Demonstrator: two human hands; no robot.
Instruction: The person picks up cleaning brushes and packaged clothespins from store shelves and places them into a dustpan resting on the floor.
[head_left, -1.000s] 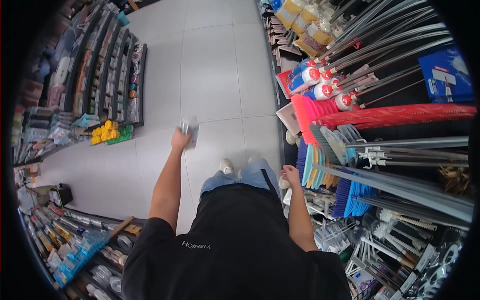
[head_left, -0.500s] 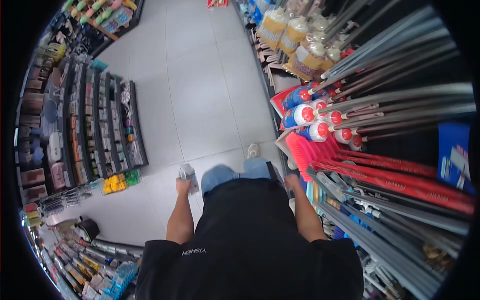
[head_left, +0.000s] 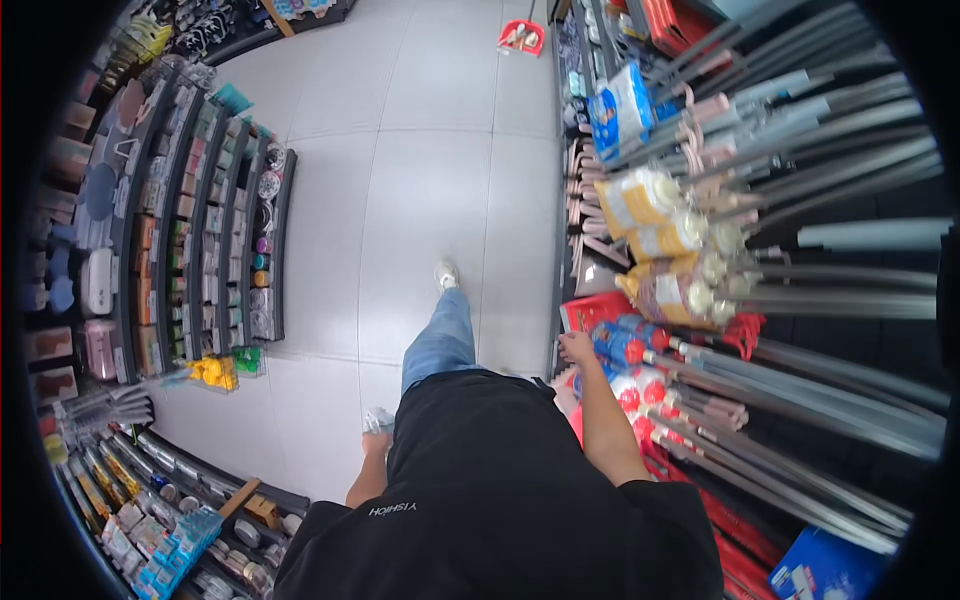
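Observation:
My left hand [head_left: 376,442] hangs low beside my left leg, its fingers closed round a clear plastic package [head_left: 378,420] with pale contents I cannot make out. Out to the right, my right hand [head_left: 575,347] has loosely bent fingers and nothing visible in it. It is nearest to a red pack [head_left: 598,311] and some mop heads in blue wrapping [head_left: 628,340] on the right-hand rack; whether it touches them I cannot tell.
I am in a shop aisle with a grey tiled floor [head_left: 420,190]. Shelves of small goods [head_left: 190,230] line the left side. Mops with long handles [head_left: 820,290] and yellow-wrapped mop heads [head_left: 650,240] crowd the right. A red dustpan [head_left: 521,38] stands ahead by the right shelf.
I have moved forward along the aisle, and one leg has stepped out ahead. My left hand has swung back with the package; my right hand has swung forward past the mops.

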